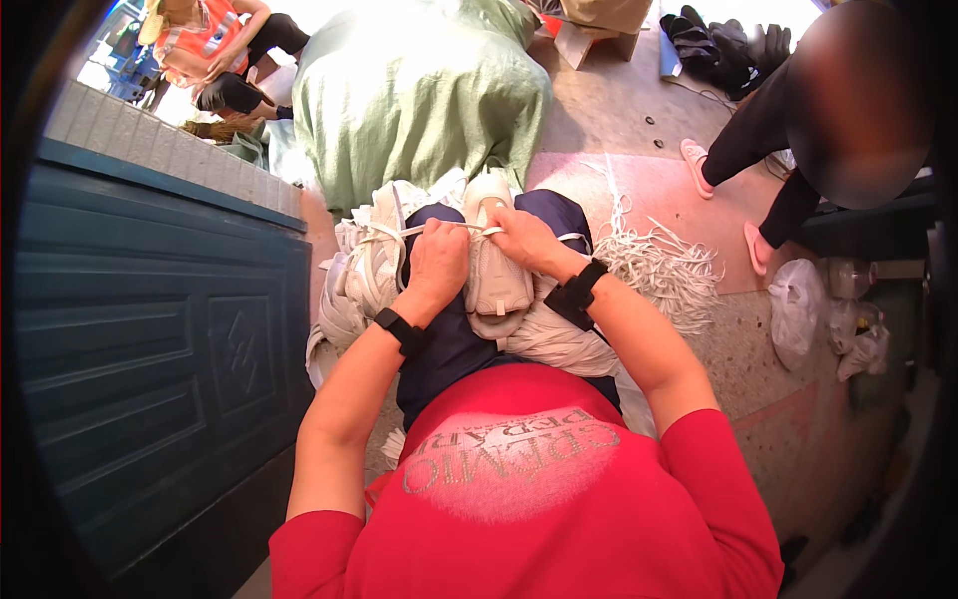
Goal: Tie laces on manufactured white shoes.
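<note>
A beige and white sneaker [496, 280] rests between my thighs, its heel toward me and its toe pointing away. Across its upper part runs a white shoelace [473, 227]. My left hand [439, 262] is closed in a pinch on the lace at the shoe's left side. At the right side my right hand [524, 240] has its fingers closed around the lace too, close to the shoe's opening. Several more light sneakers [354, 285] are heaped by my left leg. A thick bundle of white laces [569, 337] lies under my right forearm.
Loose laces [664, 265] spread on the floor at the right. Ahead stands a bulky thing under green cloth [424, 110]. A dark blue panelled door [160, 319] borders the left. One person in an orange vest [215, 40] sits far left; another wears pink slippers [699, 168] at right, near plastic bags [795, 314].
</note>
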`<state>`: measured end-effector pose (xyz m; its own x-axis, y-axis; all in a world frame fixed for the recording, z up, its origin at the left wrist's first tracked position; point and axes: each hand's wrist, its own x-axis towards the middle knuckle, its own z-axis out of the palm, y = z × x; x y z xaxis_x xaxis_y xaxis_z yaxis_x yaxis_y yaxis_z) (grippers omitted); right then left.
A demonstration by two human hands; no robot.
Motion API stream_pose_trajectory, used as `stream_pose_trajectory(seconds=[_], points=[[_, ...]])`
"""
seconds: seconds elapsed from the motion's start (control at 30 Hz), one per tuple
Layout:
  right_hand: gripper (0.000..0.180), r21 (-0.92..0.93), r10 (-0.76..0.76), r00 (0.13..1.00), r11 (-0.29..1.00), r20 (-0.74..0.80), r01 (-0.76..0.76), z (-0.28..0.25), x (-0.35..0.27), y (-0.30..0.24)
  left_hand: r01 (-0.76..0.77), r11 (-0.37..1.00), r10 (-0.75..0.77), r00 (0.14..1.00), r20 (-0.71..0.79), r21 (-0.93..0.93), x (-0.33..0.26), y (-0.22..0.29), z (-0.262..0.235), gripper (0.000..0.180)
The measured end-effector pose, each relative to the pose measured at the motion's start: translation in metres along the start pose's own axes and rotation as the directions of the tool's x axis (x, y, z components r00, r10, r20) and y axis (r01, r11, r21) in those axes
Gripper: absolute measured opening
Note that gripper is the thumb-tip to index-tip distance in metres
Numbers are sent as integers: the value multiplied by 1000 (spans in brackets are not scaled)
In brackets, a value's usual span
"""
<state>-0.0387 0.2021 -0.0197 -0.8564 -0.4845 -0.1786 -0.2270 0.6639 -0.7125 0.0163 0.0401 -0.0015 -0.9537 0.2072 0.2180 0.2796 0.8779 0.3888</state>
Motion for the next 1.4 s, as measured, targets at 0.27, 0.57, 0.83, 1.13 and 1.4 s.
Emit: stream_pose_trajectory(seconds=[0.27, 0.57, 0.83, 1.13, 1.4], points=[[24, 106, 42, 998, 994, -53, -36, 5, 0, 6, -20, 998, 21, 1000, -8, 58, 5, 0, 3, 6], [25, 94, 58, 995, 994, -85, -50, 2, -2, 4, -81, 984, 54, 984, 169, 158, 19, 6, 4, 4], [24, 198, -90, 970, 971, -225, 136, -5, -9, 10, 46, 992, -57, 994, 98, 114, 12, 12, -3, 16], [15, -318, -19, 997, 948, -68, -4, 17, -23, -30, 32, 999, -30, 852, 523, 7, 28, 4, -15, 14], [13, -575, -215, 976, 802, -19, 165, 31, -23, -37, -15, 998, 39, 907, 419, -61, 18, -8, -7, 17]])
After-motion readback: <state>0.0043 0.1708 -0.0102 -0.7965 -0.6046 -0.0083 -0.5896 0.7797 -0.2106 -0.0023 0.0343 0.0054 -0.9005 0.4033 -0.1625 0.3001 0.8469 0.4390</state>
